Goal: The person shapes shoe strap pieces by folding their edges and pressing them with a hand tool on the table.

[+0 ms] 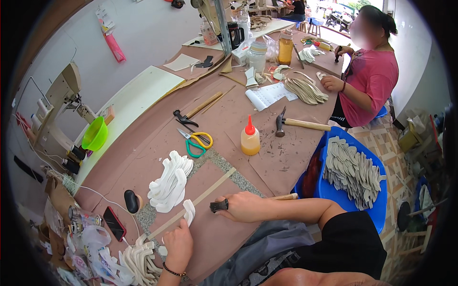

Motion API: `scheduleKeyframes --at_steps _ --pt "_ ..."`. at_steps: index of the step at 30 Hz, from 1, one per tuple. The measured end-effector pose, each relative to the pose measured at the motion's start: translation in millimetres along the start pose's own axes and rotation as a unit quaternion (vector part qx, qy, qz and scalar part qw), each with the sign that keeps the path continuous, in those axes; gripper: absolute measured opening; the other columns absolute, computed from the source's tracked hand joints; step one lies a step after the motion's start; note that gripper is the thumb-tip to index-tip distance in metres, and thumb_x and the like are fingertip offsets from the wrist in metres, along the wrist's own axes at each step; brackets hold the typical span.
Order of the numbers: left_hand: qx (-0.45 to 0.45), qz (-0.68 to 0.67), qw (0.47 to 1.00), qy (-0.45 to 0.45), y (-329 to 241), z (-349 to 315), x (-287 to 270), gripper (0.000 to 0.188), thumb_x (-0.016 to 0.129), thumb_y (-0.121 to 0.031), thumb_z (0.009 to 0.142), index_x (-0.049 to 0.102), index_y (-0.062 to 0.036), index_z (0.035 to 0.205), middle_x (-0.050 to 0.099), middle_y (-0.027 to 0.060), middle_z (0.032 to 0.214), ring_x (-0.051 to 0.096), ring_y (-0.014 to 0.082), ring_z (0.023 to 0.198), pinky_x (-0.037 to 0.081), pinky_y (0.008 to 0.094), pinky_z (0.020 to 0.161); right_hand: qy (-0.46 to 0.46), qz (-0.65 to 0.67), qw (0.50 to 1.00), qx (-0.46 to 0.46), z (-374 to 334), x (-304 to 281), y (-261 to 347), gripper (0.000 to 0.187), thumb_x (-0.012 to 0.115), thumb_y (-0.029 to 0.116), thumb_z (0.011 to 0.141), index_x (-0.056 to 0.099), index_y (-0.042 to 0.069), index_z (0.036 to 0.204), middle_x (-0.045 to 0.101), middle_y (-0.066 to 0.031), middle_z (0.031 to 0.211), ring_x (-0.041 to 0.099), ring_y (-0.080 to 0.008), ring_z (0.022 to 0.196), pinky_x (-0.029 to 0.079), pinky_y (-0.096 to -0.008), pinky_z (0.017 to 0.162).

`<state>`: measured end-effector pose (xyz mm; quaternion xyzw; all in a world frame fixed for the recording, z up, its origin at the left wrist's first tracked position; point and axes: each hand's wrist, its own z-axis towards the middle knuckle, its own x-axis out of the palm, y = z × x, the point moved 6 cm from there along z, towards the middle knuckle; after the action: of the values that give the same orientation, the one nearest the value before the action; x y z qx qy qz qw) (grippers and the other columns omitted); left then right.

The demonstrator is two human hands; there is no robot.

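My left hand (178,242) pinches a small curved white strip (189,212) by its lower end, on the brown table covering. Close to its right, my right hand (242,206) is wrapped round a hammer near the head. The dark hammer head (219,205) sticks out on the left of the fist, and the wooden handle (285,196) shows behind the forearm. A stack of white strips (168,185) lies just beyond my left hand. Beside my left wrist is a pile of cream strips (139,263).
Scissors (195,143), a glue bottle (250,138), a second hammer (300,125) and pincers (195,108) lie farther off. A blue crate (379,209) of strips stands right. A phone (114,223) lies left. A co-worker in pink (374,78) sits at far right, holding a tool.
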<state>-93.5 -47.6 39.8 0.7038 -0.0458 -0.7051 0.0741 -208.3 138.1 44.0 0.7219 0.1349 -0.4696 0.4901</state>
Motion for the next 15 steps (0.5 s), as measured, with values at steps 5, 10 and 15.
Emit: scheduleKeyframes --at_steps 5,10,15 --pt "0.027 -0.027 0.987 0.155 -10 -14 -17 0.023 0.058 -0.01 0.089 0.057 -0.0035 0.112 0.069 0.0185 0.086 0.07 0.0361 0.066 0.057 0.0452 0.059 0.016 -0.004 1.0 0.009 -1 5 -2 0.036 0.057 0.037 0.102 0.06 0.013 0.129 0.07 -0.017 0.102 0.071 -0.0397 0.085 0.058 -0.0499 0.074" --pt "0.065 -0.075 0.994 0.05 -36 -44 -40 0.051 0.058 -0.016 0.089 0.059 -0.0047 0.139 0.059 0.0164 0.112 0.064 0.0322 0.094 0.048 0.0433 0.083 -0.086 0.027 0.995 -0.049 -6 -5 -1 0.034 0.063 0.038 0.098 0.061 0.009 0.117 0.071 -0.0188 0.092 0.072 -0.039 0.082 0.058 -0.0494 0.072" --pt "0.031 -0.25 0.965 -0.069 -62 -52 -29 0.053 0.074 -0.026 0.086 0.062 -0.0014 0.131 0.057 0.013 0.11 0.054 0.031 0.1 0.04 0.0451 0.086 -0.09 0.094 0.991 -0.044 -13 -21 -3 0.039 0.071 0.033 0.093 0.066 0.01 0.124 0.073 -0.0173 0.105 0.069 -0.0415 0.092 0.057 -0.0474 0.08"
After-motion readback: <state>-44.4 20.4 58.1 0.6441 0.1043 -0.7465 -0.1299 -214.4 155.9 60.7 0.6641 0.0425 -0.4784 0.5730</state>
